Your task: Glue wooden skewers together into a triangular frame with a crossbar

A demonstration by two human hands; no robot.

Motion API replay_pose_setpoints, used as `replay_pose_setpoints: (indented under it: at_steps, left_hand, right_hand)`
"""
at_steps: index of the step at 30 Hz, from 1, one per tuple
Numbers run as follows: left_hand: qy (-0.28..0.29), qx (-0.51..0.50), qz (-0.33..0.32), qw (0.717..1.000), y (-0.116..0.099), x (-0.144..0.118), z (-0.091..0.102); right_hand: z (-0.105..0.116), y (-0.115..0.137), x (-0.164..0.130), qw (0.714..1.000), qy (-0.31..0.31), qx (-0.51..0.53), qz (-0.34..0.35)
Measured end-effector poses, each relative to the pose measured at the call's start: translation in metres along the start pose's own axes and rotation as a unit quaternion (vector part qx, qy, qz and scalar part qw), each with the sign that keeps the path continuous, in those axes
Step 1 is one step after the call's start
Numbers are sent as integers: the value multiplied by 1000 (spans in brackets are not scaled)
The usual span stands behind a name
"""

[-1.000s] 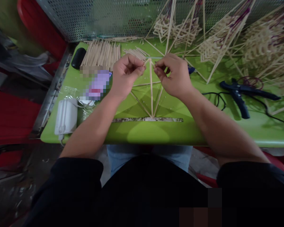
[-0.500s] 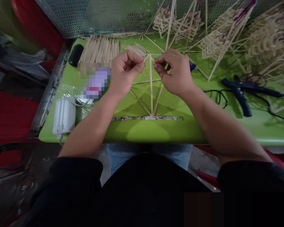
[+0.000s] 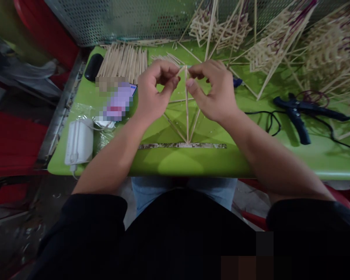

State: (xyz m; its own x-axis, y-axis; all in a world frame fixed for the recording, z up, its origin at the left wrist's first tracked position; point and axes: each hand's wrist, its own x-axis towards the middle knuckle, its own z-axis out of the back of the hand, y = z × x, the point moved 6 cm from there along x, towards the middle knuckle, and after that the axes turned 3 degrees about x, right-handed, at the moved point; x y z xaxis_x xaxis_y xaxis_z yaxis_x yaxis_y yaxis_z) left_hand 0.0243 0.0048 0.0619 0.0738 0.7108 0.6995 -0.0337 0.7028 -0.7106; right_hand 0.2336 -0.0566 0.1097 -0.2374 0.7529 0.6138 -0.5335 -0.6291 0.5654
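A frame of thin bamboo sticks (image 3: 187, 112) stands on the green table (image 3: 192, 163), its sticks fanning up from a flat base strip (image 3: 182, 146). My left hand (image 3: 154, 91) pinches the top ends of the sticks from the left. From the right, my right hand (image 3: 211, 91) pinches the same spot, thumb pressed against the upright stick. Both hands meet at the tip of the frame, fingers closed on it.
A pile of loose bamboo sticks (image 3: 124, 62) lies at the back left beside a black mouse-like object (image 3: 93, 67). A white box (image 3: 79, 142) sits at the left edge. Blue-black pliers (image 3: 297, 112) and a black cable lie right. Finished stick frames (image 3: 280, 50) lean against the mesh wall.
My hands have drawn closer together at the top of the frame, and the right thumb now presses against the upright stick. The frame's base has not moved.
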Motion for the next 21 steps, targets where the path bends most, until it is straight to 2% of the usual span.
replay_pose_setpoints:
  at_steps: [5,10,15,21]
  left_hand:
    - [14,13,-13,1000,20,1,1]
    - [40,77,-54,995,12,1,-2]
    - [47,53,-102,992,17,2,-4]
    - [74,60,-55,994,30,3,-3]
  right_hand:
    - [2,17,-6,998,-37,-45,-13]
    - [-9,5,-11,996,-42,52,-54]
    - [-15,-1,-8,990,-57,120,-53]
    - [-13,3,-8,981,-38,164,-98]
